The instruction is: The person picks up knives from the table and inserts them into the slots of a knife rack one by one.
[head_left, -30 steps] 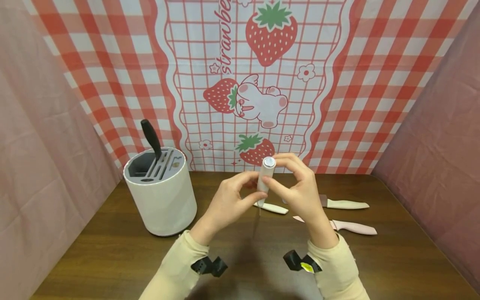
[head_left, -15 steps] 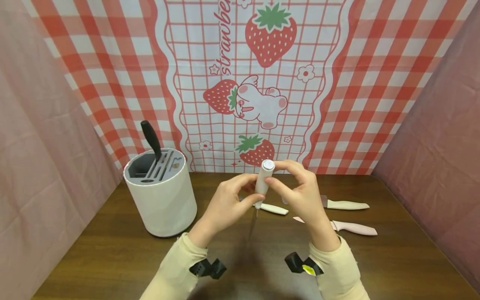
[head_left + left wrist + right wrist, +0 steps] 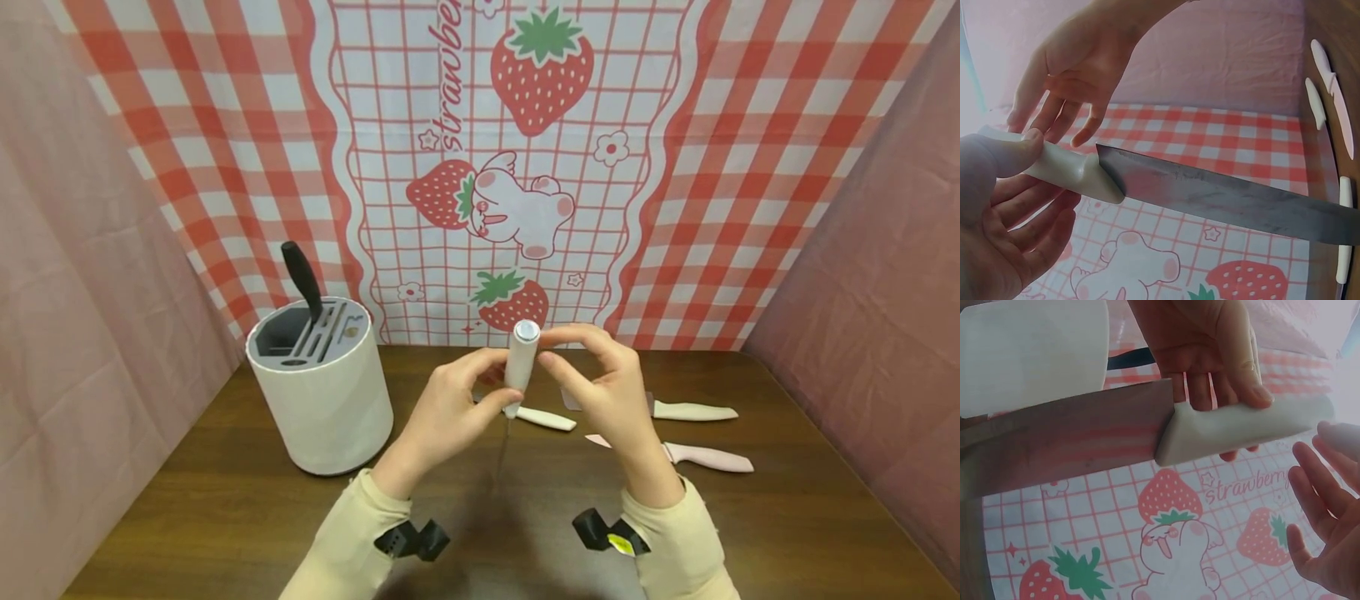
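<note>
A broad-bladed kitchen knife with a white handle [image 3: 521,362] hangs point down above the table, its steel blade [image 3: 1210,195] showing wide in both wrist views. My left hand [image 3: 453,408] holds that handle, thumb on one side and fingers behind it. Close by the handle's butt end is my right hand [image 3: 611,396], its fingers loosely bent and spread, the thumb off the handle. Whether a right fingertip still touches the butt, I cannot tell. In the right wrist view the left thumb [image 3: 1254,387] lies along the handle.
A white round knife block [image 3: 322,417] with a grey slotted top stands at left, a black handle [image 3: 302,275] rising from it. On the wooden table [image 3: 795,517] lie a white-handled knife [image 3: 547,418], a cream-handled knife [image 3: 693,411] and a pink knife [image 3: 708,457].
The knife has shifted slightly left and down with my left hand. My right thumb and fingers have come away from its handle, leaving a gap at the thumb.
</note>
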{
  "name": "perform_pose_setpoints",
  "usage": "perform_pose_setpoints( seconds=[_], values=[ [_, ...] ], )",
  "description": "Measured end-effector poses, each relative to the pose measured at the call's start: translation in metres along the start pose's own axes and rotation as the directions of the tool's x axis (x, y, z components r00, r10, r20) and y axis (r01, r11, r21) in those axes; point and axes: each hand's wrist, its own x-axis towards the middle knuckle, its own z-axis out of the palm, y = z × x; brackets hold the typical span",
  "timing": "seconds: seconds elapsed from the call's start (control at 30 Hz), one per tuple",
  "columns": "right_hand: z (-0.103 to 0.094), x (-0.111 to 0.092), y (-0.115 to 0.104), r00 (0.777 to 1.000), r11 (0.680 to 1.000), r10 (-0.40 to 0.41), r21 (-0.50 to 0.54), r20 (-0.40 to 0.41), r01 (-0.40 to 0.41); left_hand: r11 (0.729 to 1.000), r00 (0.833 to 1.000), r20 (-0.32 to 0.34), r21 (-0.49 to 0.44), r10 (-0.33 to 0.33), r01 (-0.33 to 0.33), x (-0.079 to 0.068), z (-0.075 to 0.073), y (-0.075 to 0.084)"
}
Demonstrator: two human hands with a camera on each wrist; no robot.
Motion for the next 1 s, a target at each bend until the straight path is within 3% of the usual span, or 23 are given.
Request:
perform_pose_setpoints(
  seconds=[0.5, 0.8, 1.0],
  values=[
    [-0.008, -0.003, 0.008, 1.0, 1.0, -0.009, -0.013, -0.024, 0.009, 0.999, 0.998, -0.055, 0.028, -0.02, 0.022, -0.002, -0.007, -0.001],
    [-0.016, -0.006, 0.011, 0.999, 0.999, -0.036, -0.013, -0.016, 0.036, 0.999, 0.994, -0.105, 0.04, 0.012, -0.007, -0.003, -0.014, -0.004],
    [-0.022, -0.009, 0.013, 1.0, 0.999, 0.0, -0.049, -0.009, 0.0, 0.999, 0.988, -0.151, 0.035, 0.027, -0.022, -0.003, -0.019, -0.006]
  ],
)
